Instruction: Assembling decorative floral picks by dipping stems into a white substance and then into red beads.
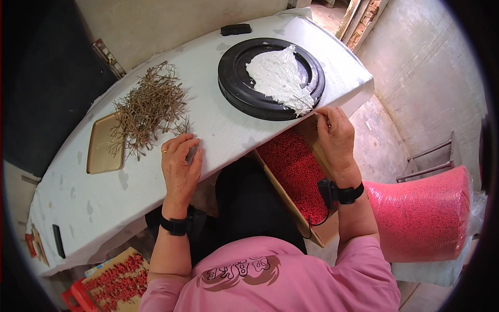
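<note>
My right hand (335,132) is at the near right rim of a round black dish (228,86), its thumb and forefinger pinched together. Between them is what looks like a thin twig, its tip at the edge of the thick white paste (275,73) spread in the dish. My left hand (181,164) is over the table's near edge, fingers loosely bent and apart, with nothing seen in it. Just beyond it lies a heap of dry brown branched twigs (153,101), partly covering a shallow gold-coloured tray (106,148).
Below the table's edge, an open cardboard box (278,190) holds many small red beads (299,171). A large clear bag of red beads (421,213) stands right. Lower left, red-berried sprigs (117,283) lie on a board. A black object (235,29) sits on the white-covered table (208,62).
</note>
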The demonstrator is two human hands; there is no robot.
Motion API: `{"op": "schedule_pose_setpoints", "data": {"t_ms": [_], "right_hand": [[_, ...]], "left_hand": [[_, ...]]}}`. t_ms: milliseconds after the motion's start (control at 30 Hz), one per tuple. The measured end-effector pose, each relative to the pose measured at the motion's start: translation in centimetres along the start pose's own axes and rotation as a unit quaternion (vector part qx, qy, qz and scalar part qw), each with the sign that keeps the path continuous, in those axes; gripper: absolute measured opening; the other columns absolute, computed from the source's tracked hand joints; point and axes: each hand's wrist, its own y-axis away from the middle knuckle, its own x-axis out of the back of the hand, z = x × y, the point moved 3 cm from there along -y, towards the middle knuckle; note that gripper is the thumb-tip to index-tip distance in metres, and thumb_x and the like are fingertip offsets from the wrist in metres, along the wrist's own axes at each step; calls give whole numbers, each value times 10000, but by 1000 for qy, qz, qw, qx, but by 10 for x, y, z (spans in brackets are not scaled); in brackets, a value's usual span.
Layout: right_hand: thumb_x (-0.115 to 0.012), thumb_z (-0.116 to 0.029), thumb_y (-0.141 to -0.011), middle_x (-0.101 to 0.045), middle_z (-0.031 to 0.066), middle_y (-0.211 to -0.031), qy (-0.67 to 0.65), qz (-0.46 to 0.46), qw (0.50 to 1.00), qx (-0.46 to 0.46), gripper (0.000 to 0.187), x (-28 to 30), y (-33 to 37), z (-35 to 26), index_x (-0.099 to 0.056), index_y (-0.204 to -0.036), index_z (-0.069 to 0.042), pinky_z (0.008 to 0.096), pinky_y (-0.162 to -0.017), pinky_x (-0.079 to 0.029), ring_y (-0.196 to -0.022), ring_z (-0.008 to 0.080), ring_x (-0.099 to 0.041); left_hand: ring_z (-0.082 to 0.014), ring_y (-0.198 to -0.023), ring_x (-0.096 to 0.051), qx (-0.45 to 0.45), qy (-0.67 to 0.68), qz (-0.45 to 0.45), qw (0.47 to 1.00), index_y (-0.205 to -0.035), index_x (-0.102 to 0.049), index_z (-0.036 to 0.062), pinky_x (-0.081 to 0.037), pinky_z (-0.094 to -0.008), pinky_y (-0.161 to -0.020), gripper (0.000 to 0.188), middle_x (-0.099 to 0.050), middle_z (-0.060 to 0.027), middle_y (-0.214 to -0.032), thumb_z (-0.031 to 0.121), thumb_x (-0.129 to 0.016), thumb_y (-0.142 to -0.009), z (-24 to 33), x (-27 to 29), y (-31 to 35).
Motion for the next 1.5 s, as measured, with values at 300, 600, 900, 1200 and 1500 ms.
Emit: {"op": "schedule_pose_setpoints", "data": {"t_ms": [300, 600, 900, 1200, 1500], "right_hand": [[-614, 40, -854, -614, 124, -853, 27, 9, 999, 45, 196, 11, -10, -12, -675, -1027, -30, 321, -659, -517, -722, 259, -622], [-616, 109, -817, -610, 127, -906, 42, 107, 983, 142, 310, 26, -22, -21, -679, -1089, -25, 297, -693, -540, -761, 255, -644], [-649, -3, -780, -585, 87, -903, 197, -17, 951, 238, 177, 3, -25, -25, -663, -955, -21, 331, -646, -520, -781, 241, -617], [-647, -31, -725, -560, 75, -873, 212, -60, 943, 249, 208, -5, -34, -28, -655, -933, -39, 340, -669, -518, -791, 239, -598], [-666, 13, -821, -629, 77, -921, 95, 52, 983, 146, 146, 21, -23, -16, -698, -953, -42, 269, -654, -523, -735, 191, -621]], "left_hand": [[-299, -1024, -570, -3, -7, -2, 1000, -948, -689, 18, -421, -383, -937, 210, -661, -116, -1088, 30, -703, -739, 0, 0, 0], [-305, -1043, -557, -12, -17, 3, 1000, -952, -687, 17, -433, -387, -928, 216, -657, -112, -1105, 32, -708, -738, -1, 1, 1], [-303, -1039, -561, 3, 3, -2, 1000, -952, -690, 18, -424, -384, -936, 214, -657, -118, -1101, 36, -710, -739, 0, 1, 1], [-304, -1034, -567, 5, 8, 2, 1000, -950, -691, 19, -396, -380, -961, 207, -659, -124, -1091, 37, -706, -744, -1, 1, 1], [-308, -990, -567, -68, -60, 86, 992, -1007, -686, 50, -421, -390, -903, 259, -653, -107, -1074, 33, -709, -749, 37, 10, -4]]}}
